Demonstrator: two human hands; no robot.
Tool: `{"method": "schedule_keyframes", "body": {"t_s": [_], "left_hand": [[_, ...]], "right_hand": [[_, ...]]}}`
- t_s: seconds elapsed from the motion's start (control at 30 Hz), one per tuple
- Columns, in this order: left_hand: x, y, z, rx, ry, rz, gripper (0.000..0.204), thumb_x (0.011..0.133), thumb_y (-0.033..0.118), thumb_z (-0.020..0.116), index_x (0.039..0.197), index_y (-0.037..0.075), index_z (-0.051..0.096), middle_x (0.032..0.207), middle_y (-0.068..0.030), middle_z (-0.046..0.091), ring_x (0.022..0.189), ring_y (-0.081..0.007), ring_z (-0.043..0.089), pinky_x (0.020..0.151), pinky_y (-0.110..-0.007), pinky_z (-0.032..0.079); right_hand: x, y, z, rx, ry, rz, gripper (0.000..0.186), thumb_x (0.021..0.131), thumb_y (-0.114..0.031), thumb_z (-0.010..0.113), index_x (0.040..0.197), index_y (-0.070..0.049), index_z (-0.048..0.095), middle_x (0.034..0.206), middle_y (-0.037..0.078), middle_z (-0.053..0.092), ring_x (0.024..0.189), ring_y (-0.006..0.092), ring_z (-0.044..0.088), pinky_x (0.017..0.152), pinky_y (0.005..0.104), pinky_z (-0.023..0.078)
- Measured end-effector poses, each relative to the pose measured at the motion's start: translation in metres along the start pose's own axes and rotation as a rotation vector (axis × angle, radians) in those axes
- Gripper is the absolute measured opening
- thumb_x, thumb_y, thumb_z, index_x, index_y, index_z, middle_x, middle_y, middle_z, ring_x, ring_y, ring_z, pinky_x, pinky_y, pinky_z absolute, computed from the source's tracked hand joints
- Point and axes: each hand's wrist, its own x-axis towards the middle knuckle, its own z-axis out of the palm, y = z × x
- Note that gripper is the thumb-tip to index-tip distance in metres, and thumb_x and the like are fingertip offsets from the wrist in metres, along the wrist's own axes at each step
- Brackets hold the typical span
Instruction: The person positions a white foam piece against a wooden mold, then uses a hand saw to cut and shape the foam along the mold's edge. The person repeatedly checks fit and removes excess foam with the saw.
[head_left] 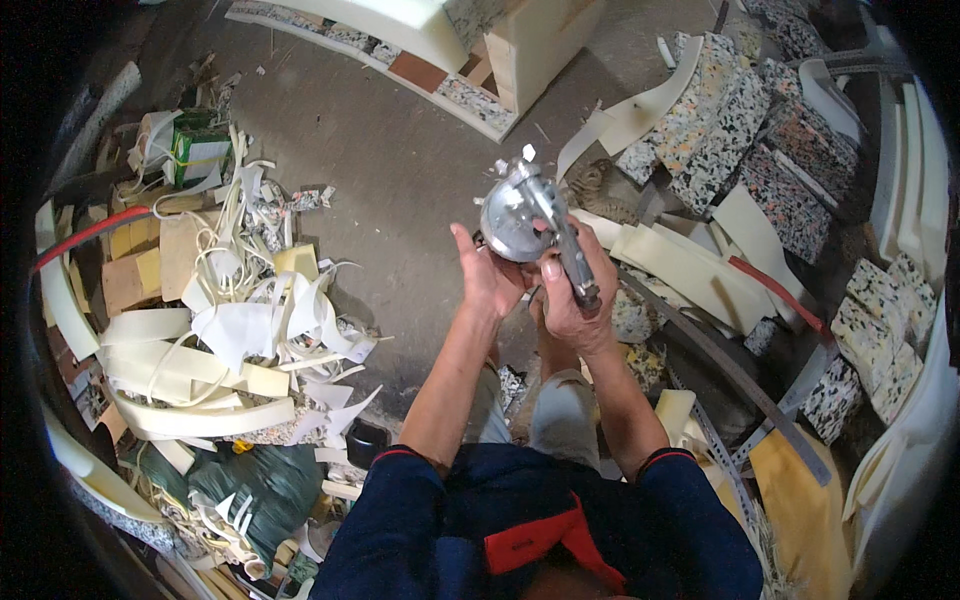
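A shiny metal spray gun [565, 245] with a round cup [510, 222] is held up in front of my body, above the floor. My right hand [583, 290] is wrapped round its handle, thumb lying along the near side. The cup rests against my left hand [483, 277], which cradles it from below and the left. My left thumb sticks up apart from the cup, and the other left fingers are partly hidden beneath it.
Foam strips and offcuts [200, 370] pile up on the left, by a green box [197, 155]. Speckled foam blocks [715, 120] and a grey metal bar [740, 375] lie on the right. A tabby cat [597, 192] is just beyond my right hand. A foam-covered frame [420, 75] stands ahead.
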Motion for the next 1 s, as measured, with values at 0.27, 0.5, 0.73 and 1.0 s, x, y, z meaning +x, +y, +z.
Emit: {"method": "schedule_keyframes", "body": {"t_s": [0.27, 0.5, 0.73, 1.0], "left_hand": [[-0.040, -0.041, -0.197, 1.757, 0.480, 0.309, 0.056, 0.096, 0.051, 0.054, 0.113, -0.001, 0.066, 0.097, -0.0314, 0.068, 0.105, -0.0439, 0.066, 0.093, -0.046, 0.050], [-0.090, -0.098, -0.268, 2.244, 0.401, -0.020, 0.098, 0.082, 0.048, 0.073, 0.157, 0.013, 0.022, 0.160, -0.0310, 0.017, 0.131, -0.0552, 0.042, 0.102, -0.061, 0.043], [-0.065, -0.097, -0.235, 2.275, 0.502, -0.273, 0.104, 0.080, 0.053, 0.074, 0.159, 0.018, 0.017, 0.159, -0.0284, 0.022, 0.133, -0.0514, 0.043, 0.103, -0.059, 0.044], [-0.052, -0.090, -0.227, 2.233, 0.536, -0.278, 0.104, 0.077, 0.049, 0.077, 0.159, 0.022, 0.019, 0.161, -0.0237, 0.022, 0.134, -0.0475, 0.045, 0.103, -0.053, 0.047]], "right_hand": [[0.023, 0.009, 0.011, 0.272, 0.056, 0.083, 0.064, 0.096, -0.047, 0.065, 0.129, 0.007, 0.054, 0.100, 0.015, 0.071, 0.091, 0.0201, 0.068, 0.078, 0.0321, 0.053], [0.035, 0.023, 0.005, 0.244, 0.129, 0.019, 0.069, 0.094, -0.056, 0.063, 0.129, 0.002, 0.056, 0.096, 0.014, 0.069, 0.085, 0.0201, 0.070, 0.070, 0.0315, 0.053], [0.042, 0.045, -0.006, 0.232, 0.139, 0.162, 0.052, 0.099, -0.050, 0.059, 0.108, 0.002, 0.061, 0.069, 0.004, 0.059, 0.065, 0.0116, 0.057, 0.057, 0.0295, 0.046], [0.061, 0.047, 0.013, 0.372, 0.066, 0.271, 0.047, 0.102, -0.045, 0.055, 0.099, 0.000, 0.065, 0.074, 0.006, 0.063, 0.065, 0.0126, 0.059, 0.059, 0.0297, 0.046]]}}
